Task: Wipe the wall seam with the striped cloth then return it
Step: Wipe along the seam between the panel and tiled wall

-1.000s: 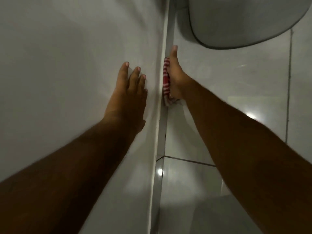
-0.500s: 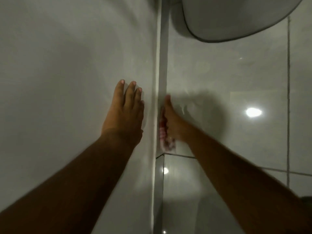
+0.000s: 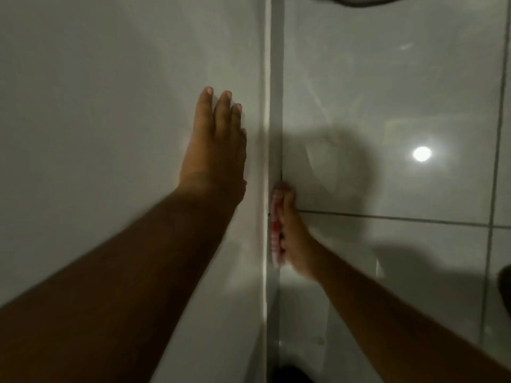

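The wall seam (image 3: 272, 92) runs vertically down the middle, between a plain white panel on the left and glossy tiles on the right. My right hand (image 3: 293, 239) presses the red-and-white striped cloth (image 3: 276, 230) flat against the seam, level with a horizontal grout line. The cloth shows only as a narrow strip along my palm's left edge. My left hand (image 3: 215, 150) lies flat on the white panel just left of the seam, fingers extended and close together, holding nothing.
A white panel (image 3: 110, 106) fills the left. Glossy wall tiles (image 3: 387, 92) with grout lines fill the right and reflect a round light (image 3: 422, 153). A dark curved rim (image 3: 367, 0) shows at the top edge.
My right hand has slid the cloth down along the seam, from near the top fixture to the horizontal grout line. The left hand stayed flat on the panel.
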